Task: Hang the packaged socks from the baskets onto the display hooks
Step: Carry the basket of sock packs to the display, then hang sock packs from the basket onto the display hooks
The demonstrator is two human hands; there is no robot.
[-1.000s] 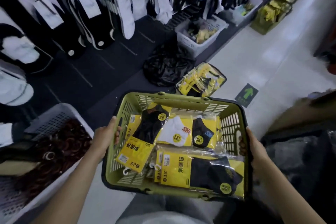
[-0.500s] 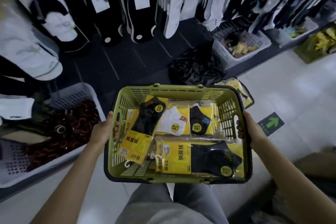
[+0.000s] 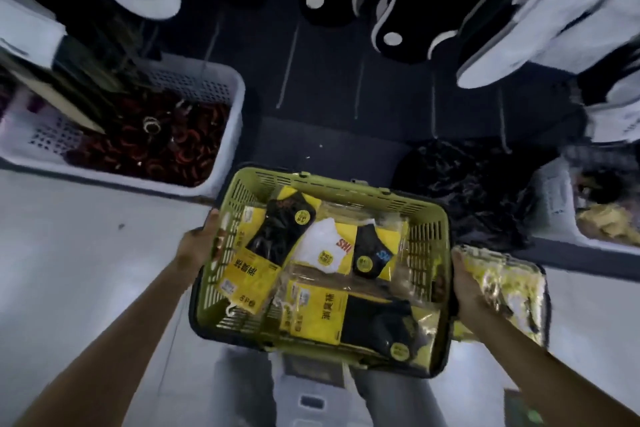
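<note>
Moved: olive-green slotted plastic basket (image 3: 346,189), now closer to the dark display base, between a white perforated bin (image 3: 221,80) and a crumpled black plastic bag (image 3: 467,184). Left hand (image 3: 197,246) grips its left wall, right hand (image 3: 467,284) its right. Contents: yellow-carded packaged socks (image 3: 322,253), lying flat.

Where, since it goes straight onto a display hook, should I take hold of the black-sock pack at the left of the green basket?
Pinch the yellow card end of the black-sock pack, just short of its white hanger, coming from above at the green basket's near-left corner. It lies flat, hanger nearest you, so this likely leaves the hanger free. The left hand is closest.
</note>
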